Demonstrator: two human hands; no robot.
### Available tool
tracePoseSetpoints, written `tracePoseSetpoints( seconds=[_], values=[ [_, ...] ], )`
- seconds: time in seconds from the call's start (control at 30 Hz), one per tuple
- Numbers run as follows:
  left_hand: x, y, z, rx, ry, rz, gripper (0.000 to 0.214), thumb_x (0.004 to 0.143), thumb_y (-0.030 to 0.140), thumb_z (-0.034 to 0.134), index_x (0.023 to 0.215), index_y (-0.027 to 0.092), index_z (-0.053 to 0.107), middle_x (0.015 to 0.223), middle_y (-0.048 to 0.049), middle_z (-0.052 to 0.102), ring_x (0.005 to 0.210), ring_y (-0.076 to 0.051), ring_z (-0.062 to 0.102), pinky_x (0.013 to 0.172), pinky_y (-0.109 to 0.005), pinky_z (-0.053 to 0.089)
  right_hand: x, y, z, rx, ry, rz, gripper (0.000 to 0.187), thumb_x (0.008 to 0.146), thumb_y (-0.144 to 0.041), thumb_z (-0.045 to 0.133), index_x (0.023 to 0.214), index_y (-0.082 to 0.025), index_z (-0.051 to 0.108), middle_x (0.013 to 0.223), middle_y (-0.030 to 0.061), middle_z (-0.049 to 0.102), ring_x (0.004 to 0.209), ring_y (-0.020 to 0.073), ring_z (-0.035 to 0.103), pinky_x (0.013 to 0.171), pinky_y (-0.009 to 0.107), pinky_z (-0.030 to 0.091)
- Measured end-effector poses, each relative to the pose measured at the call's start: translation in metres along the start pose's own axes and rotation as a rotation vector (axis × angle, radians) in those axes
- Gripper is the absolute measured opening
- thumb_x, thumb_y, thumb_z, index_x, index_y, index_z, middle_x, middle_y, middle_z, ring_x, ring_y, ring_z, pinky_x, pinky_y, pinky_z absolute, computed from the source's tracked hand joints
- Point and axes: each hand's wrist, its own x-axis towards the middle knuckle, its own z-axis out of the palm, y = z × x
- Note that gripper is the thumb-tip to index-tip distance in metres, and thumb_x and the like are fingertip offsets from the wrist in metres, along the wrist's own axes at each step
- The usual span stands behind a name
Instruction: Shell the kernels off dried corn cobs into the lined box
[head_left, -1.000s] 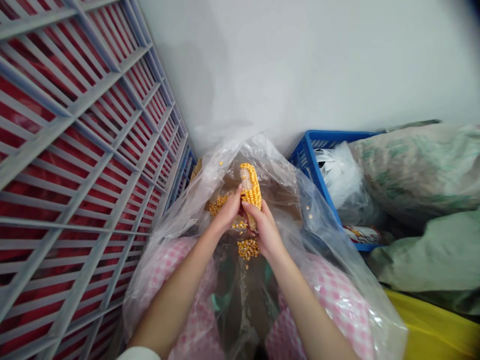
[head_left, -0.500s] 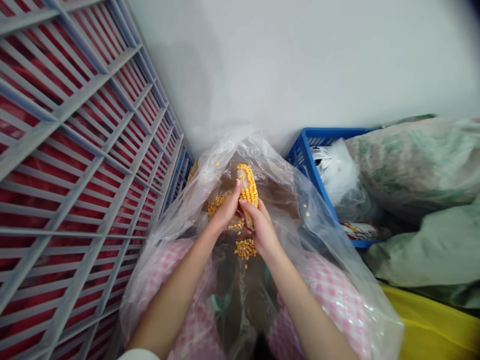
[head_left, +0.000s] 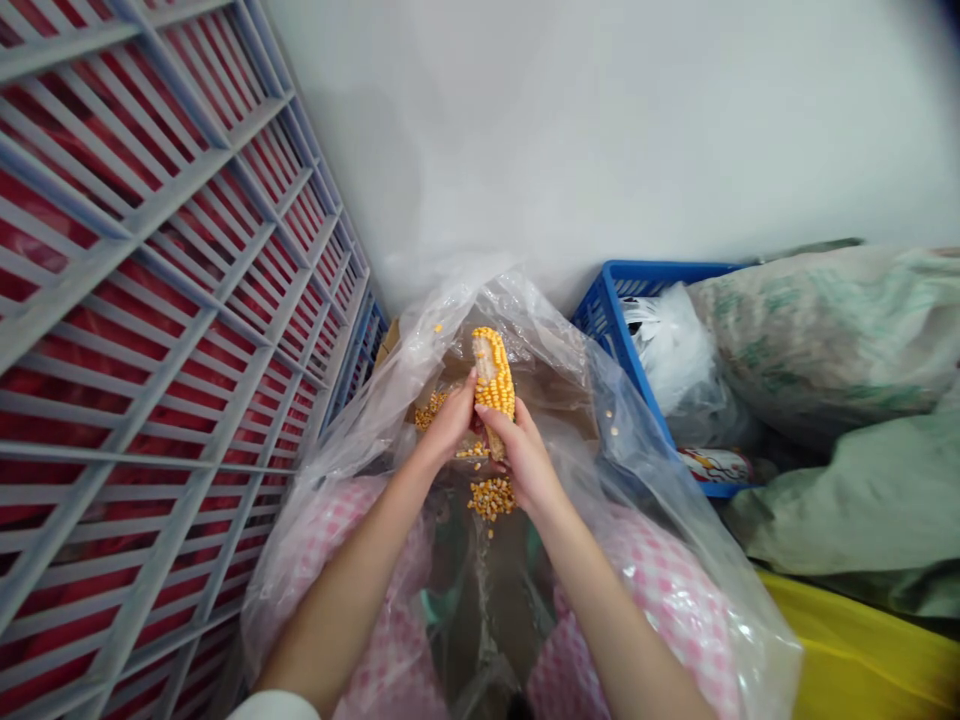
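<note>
Between my two hands is an ear of corn (head_left: 497, 385), upright and tilted slightly, with yellow kernels and a pale bare patch of cob near its upper left side. My left hand (head_left: 451, 420) grips it from the left, thumb against the kernels. From the right, my right hand (head_left: 523, 448) wraps its lower part, thumb across the front. Below the hands, loose kernels (head_left: 492, 498) lie in a pile on a clear plastic bag (head_left: 637, 480) spread open over my lap. More kernels lie left of my left hand, partly hidden by it.
A tall lattice crate (head_left: 172, 350) with red material behind its bars rises close on my left. On the right stands a blue basket (head_left: 652, 400) holding a white plastic bag (head_left: 679, 350), beside large sacks (head_left: 832, 330) and something yellow (head_left: 847, 640). A white wall (head_left: 562, 130) stands ahead.
The thumbs have shifted slightly on the ear of corn, and its bare patch looks a little larger. Both hands stay in nearly the same place, and the view has moved slightly.
</note>
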Motion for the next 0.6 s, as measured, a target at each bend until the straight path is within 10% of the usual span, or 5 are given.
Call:
tracePoseSetpoints(
  seconds=[0.23, 0.6],
  values=[
    [-0.002, 0.006, -0.003, 0.030, -0.156, 0.027, 0.065, 0.075, 0.069, 0.035, 0.099, 0.015, 0.062, 0.064, -0.0034, 0.060, 0.050, -0.013, 0.051, 0.048, -0.025, 0.035, 0.001, 0.000, -0.001, -0.031, -0.022, -0.050, 0.039, 0.066, -0.039, 0.065, 0.099, -0.024, 0.053, 0.074, -0.0036, 0.056, 0.048, 0.0064, 0.042, 0.037, 0.017, 0.026],
    [0.000, 0.000, -0.001, -0.105, -0.052, -0.021, 0.063, 0.077, 0.068, 0.033, 0.098, 0.017, 0.063, 0.068, -0.0049, 0.063, 0.062, -0.016, 0.058, 0.050, -0.025, 0.038, 0.001, 0.001, -0.002, -0.115, -0.011, -0.054, 0.042, 0.067, -0.040, 0.064, 0.103, -0.024, 0.052, 0.083, -0.0008, 0.059, 0.055, 0.0085, 0.046, 0.040, 0.018, 0.031]
  ],
)
